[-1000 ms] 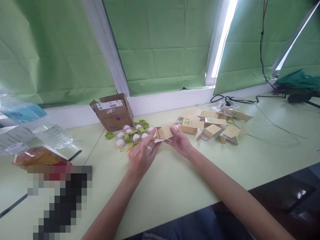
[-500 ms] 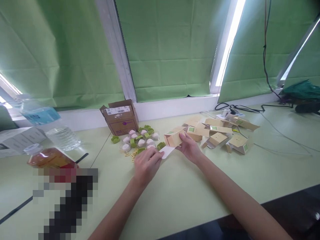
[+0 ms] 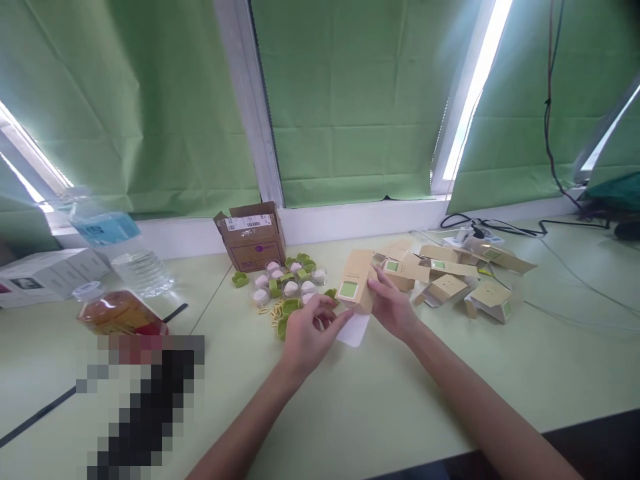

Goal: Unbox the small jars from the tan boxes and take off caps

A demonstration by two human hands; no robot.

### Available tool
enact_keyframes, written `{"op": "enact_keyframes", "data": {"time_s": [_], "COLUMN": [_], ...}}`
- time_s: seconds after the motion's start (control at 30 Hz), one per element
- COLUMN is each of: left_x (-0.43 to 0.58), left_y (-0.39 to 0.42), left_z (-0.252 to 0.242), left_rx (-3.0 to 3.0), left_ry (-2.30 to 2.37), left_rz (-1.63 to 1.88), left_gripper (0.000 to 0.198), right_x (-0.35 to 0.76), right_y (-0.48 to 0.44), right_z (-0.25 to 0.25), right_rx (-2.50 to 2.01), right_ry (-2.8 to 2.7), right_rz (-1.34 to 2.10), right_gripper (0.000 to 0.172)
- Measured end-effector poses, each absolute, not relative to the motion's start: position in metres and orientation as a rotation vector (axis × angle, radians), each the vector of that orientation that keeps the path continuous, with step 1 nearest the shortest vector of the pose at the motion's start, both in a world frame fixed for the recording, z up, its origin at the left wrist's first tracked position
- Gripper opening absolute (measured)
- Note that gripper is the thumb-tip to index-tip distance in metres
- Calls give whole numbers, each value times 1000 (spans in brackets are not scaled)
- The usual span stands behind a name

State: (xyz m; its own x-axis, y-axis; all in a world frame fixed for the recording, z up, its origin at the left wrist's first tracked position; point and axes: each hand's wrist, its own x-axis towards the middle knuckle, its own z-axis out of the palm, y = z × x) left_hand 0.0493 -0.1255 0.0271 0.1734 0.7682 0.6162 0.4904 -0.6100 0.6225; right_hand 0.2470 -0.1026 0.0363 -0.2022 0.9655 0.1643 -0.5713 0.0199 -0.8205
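A small tan box (image 3: 358, 273) with a green square label is gripped along its right side by my right hand (image 3: 395, 305). From the box's lower end a white flap or card (image 3: 354, 329) sticks out. My left hand (image 3: 311, 333) has its thumb and fingertips at that lower end, fingers curled and pressed to the box. Just beyond my left hand lie clear cups with pale pink contents (image 3: 291, 288), green flower-shaped pieces (image 3: 240, 279) and yellow rings (image 3: 275, 313). Several opened tan boxes (image 3: 447, 288) are heaped right of my right hand.
An open brown carton (image 3: 255, 250) stands by the windowsill. On the left are a water bottle (image 3: 133, 250), a bottle of amber liquid (image 3: 123, 312) and white boxes (image 3: 53, 275). Black cables (image 3: 530, 230) run along the back right.
The tan box has turned more upright, so its labelled face now shows, and the white flap points down. My left hand has shifted from the flap to the box's lower end. The view has shifted slightly.
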Motion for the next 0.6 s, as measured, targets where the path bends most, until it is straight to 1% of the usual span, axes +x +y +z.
{"op": "enact_keyframes", "data": {"time_s": [0.07, 0.27, 0.37, 0.5, 0.6], "left_x": [52, 55, 56, 52, 48], "left_y": [-127, -129, -128, -122, -116], "left_z": [26, 26, 22, 12, 5], "left_rx": [2121, 2151, 2155, 2119, 2212], "left_ry": [1236, 1203, 1197, 1217, 1307], "left_rz": [1366, 1379, 1385, 1433, 1447], "left_gripper": [27, 18, 19, 19, 19], "right_x": [243, 242, 241, 233, 227], "right_y": [-103, -100, -101, -102, -103], "right_z": [33, 29, 30, 30, 27], "right_rx": [-573, -577, -580, -701, -769], "right_ry": [-973, -973, -953, -931, -967], "right_rz": [1541, 1550, 1553, 1585, 1602], "right_gripper": [58, 55, 49, 38, 41]}}
